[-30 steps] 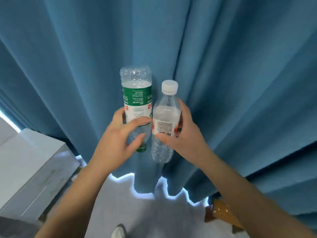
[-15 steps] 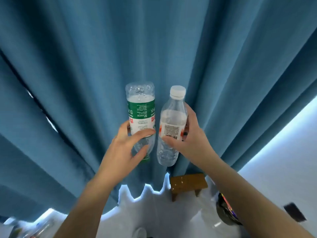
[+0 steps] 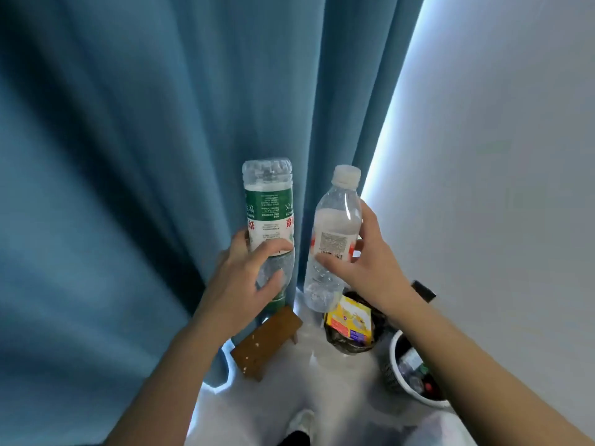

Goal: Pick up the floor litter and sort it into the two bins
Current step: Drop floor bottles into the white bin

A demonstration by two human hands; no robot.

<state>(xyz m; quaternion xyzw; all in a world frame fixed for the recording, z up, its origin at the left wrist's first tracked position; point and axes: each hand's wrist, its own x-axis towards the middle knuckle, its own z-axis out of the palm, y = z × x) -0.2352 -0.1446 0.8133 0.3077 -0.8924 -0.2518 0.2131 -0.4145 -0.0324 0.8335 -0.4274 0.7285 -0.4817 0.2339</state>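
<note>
Fingers of the left hand [image 3: 244, 284] are curled around a clear plastic bottle with a green and white label [image 3: 269, 214]. This bottle is held upside down: its ribbed bottom points up and its green neck end shows just below the fingers. The right hand [image 3: 363, 262] grasps a second clear plastic bottle with a white screw cap [image 3: 336, 226]. The thumb lies on the barcode side of its white and red label, and the other fingers wrap behind. This bottle is cap up, with its top leaning a little to the right. Both bottles are in the air at about the same height, near each other but not touching, in front of a heavy blue curtain [image 3: 145, 156]. Beside the curtain, on the right, is a plain white wall [image 3: 499, 156].

Two bins stand on the pale floor [image 3: 322, 375] below the hands. The round dark bin with a black bag liner [image 3: 341, 344] is under the white-capped bottle and holds a yellow snack packet [image 3: 349, 320]. The round white plastic basket bin [image 3: 393, 355] stands just beside it on the right, partly hidden by the right forearm. Bottles lie inside it, but they are blurred. A small brown wooden stool [image 3: 267, 341] stands left of the dark bin, at the foot of the curtain. A white shoe [image 3: 301, 420] shows at the bottom edge.
</note>
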